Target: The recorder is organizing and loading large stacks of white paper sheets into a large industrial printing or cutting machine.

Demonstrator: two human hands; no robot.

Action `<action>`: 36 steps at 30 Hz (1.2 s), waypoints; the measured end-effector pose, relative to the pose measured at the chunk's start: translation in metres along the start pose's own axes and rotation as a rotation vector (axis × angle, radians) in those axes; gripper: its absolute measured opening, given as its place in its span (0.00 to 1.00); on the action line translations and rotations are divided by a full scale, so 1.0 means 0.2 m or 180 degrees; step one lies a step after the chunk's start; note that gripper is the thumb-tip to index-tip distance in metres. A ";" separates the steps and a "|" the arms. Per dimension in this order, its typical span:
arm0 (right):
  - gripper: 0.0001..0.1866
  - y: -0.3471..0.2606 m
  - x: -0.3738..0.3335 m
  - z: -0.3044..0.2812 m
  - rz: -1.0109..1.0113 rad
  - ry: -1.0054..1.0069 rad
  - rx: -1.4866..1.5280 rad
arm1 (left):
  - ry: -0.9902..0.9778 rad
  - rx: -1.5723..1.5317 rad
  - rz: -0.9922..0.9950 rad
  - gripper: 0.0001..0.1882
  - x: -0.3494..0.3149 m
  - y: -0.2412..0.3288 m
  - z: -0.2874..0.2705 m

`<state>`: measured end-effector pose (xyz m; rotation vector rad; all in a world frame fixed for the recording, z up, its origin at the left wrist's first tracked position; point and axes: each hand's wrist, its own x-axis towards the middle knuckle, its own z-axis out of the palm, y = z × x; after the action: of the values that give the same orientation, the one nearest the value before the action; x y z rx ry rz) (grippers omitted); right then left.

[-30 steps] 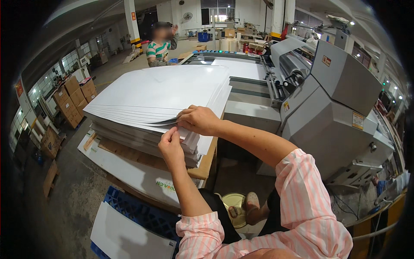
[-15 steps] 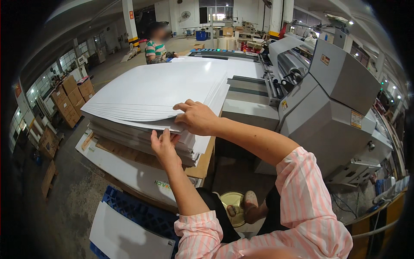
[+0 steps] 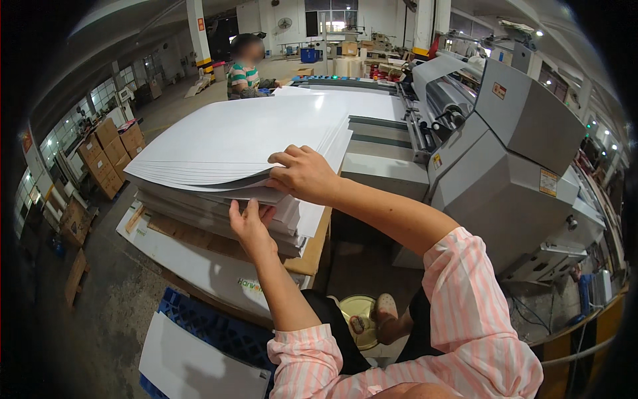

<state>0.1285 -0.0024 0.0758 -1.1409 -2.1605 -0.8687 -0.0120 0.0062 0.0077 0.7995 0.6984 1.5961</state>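
Note:
A tall stack of large white paper sheets [image 3: 219,133] lies in front of me, its near edges fanned into thin steps. My right hand [image 3: 302,174] is closed on the near right corner of the upper sheets, fingers on top, bending that corner upward. A dark gap shows beneath the raised sheets. Just below it, my left hand [image 3: 254,227] touches the near edge of a lower sheet with its fingers apart; I see no firm grip there. Part of its fingertips is hidden at the paper's edge.
A grey machine with rollers [image 3: 452,100] stands right of the stack. A blue pallet [image 3: 199,319] bearing a white sheet sits at the lower left. Cardboard boxes [image 3: 106,156] stand farther left. Beyond the stack is another person [image 3: 244,76] in a striped shirt.
The lifted corner is raised slightly more, and the gap under it looks wider. My left hand has shifted a little leftward. The other person has leaned toward the machine.

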 end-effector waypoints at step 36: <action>0.16 0.03 -0.05 0.18 0.0713 -0.0449 0.1699 | -0.0278 0.1054 0.0283 0.10 -0.02 -0.02 0.00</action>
<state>0.1326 0.0221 0.0484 -1.1515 -2.1334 -0.0985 -0.0086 0.0029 0.0033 1.1487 0.8871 1.5340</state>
